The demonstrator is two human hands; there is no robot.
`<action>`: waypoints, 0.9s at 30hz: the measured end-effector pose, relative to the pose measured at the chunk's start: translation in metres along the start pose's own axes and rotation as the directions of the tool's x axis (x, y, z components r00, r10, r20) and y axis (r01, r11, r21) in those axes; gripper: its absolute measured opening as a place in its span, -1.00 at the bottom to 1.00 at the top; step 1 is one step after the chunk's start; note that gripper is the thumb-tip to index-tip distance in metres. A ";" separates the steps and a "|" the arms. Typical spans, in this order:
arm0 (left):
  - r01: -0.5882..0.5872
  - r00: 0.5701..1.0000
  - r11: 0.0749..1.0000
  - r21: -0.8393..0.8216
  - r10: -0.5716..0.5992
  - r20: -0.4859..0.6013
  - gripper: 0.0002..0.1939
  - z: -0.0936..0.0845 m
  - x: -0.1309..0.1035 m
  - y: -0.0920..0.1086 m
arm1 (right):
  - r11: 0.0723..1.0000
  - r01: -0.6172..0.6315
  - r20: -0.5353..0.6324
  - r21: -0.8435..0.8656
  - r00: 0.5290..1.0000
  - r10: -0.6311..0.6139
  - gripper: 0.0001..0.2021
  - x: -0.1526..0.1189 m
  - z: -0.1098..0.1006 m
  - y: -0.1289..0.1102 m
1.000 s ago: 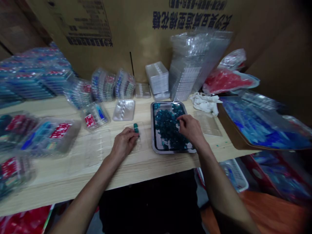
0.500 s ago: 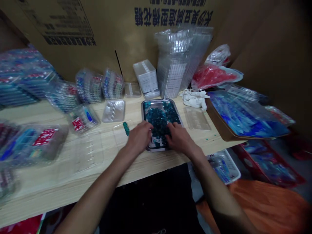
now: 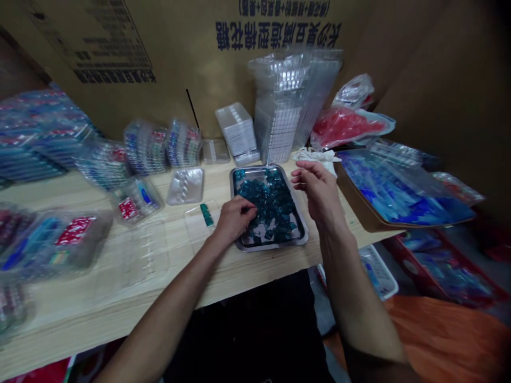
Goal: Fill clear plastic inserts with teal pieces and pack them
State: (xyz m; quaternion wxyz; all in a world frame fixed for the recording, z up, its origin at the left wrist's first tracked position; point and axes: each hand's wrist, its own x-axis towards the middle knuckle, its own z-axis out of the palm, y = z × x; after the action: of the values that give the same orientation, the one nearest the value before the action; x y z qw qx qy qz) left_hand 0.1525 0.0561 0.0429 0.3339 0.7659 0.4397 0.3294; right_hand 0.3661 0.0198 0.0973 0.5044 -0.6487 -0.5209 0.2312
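Note:
A metal tray holds many small dark teal, glassy square pieces. My left hand is at the tray's left edge, its thumb and fingers pinched together over the pieces; whatever lies between the fingertips is hidden. To the right of the tray, my right hand is raised, fingers loosely bent and a little apart, with nothing visible in them. Left of the tray lies a clear plastic blister tray with a short row of green pieces along its upper right side.
Stacked clear plastic trays stand behind the metal tray. Filled packs line the left. A white cloth and a carton of blue pieces are at the right. A large cardboard box rises behind; a white basket sits below the table edge.
My right hand has lifted out of the tray and moved up and right, beside it. My left hand stays at the tray's left side. The pieces at the tray's right are now uncovered.

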 end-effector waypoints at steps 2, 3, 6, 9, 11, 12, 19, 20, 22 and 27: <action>0.103 0.994 0.972 -0.210 -0.111 -0.025 -0.90 0.000 -0.001 0.003 | 0.992 0.029 0.006 -0.120 1.000 -0.028 -0.64 0.001 0.005 -0.001; 0.160 0.984 0.932 -0.325 -0.175 -0.016 -0.86 -0.001 -0.002 0.006 | 0.983 0.071 0.114 -0.167 0.992 -0.052 -0.65 -0.002 0.010 -0.001; 0.288 0.944 0.754 -0.590 -0.327 0.043 -0.77 -0.004 -0.006 0.016 | 0.969 0.186 0.449 -0.164 0.889 -0.095 -0.67 -0.022 0.032 -0.004; 0.320 0.912 0.648 -0.692 -0.407 0.040 -0.74 -0.007 -0.010 0.023 | 0.949 0.212 0.438 -0.233 0.894 -0.092 -0.73 -0.042 0.056 -0.009; 0.317 0.898 0.606 -0.729 -0.440 0.025 -0.72 -0.010 -0.013 0.024 | 0.916 0.235 0.376 -0.325 0.921 -0.103 -0.77 -0.048 0.068 -0.013; 0.312 0.894 0.588 -0.746 -0.448 0.021 -0.69 -0.011 -0.015 0.023 | 0.897 0.254 0.365 -0.362 0.924 -0.114 -0.78 -0.050 0.073 -0.015; 0.247 0.919 0.631 -0.736 -0.393 -0.029 -0.64 -0.021 -0.024 0.004 | 0.843 0.342 0.465 -0.415 0.876 -0.127 -0.77 -0.047 0.084 -0.020; 0.239 0.927 0.654 -0.718 -0.374 -0.032 -0.65 -0.021 -0.025 0.002 | 0.842 0.335 0.464 -0.423 0.878 -0.117 -0.77 -0.046 0.084 -0.020; 0.219 0.942 0.704 -0.676 -0.333 -0.041 -0.69 -0.023 -0.026 -0.001 | 0.843 0.315 0.464 -0.437 0.881 -0.089 -0.77 -0.045 0.086 -0.019; 0.208 0.935 0.782 -0.588 -0.336 -0.116 -0.77 -0.021 -0.028 -0.004 | 0.841 0.316 0.499 -0.439 0.864 -0.065 -0.75 -0.045 0.092 -0.019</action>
State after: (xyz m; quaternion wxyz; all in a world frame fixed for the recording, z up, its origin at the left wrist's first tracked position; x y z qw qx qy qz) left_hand 0.1232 0.0369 0.0457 0.5407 0.5199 0.4617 0.4734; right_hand 0.2656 0.0164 0.0689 0.1972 -0.6265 -0.7319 0.1816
